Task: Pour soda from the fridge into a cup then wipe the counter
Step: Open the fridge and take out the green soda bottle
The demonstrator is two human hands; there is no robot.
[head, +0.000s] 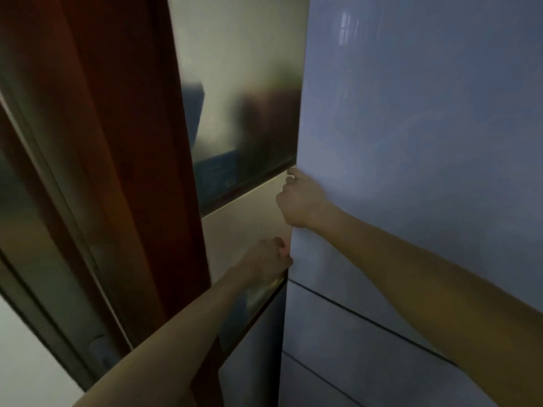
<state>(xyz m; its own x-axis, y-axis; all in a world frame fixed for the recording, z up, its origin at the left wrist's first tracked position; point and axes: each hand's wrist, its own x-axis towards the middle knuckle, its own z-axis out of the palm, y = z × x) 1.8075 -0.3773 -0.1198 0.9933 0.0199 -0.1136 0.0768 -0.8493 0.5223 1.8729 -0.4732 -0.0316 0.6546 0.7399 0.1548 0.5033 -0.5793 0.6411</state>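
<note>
A tall pale grey-blue fridge (411,142) fills the right half of the head view, its upper door shut, with seams of lower drawers below. My right hand (299,201) grips the left edge of the upper door, fingers curled round it. Lower down, my left hand (264,259) holds the same door edge, just above the seam between the doors, fingers hooked into the gap. No soda, cup or counter is in view.
The fridge's glossy side panel (235,83) shows blurred reflections. A dark red-brown wooden door frame (123,142) stands close on the left, with a metal-framed sliding door (44,230) beyond it. The gap between frame and fridge is narrow.
</note>
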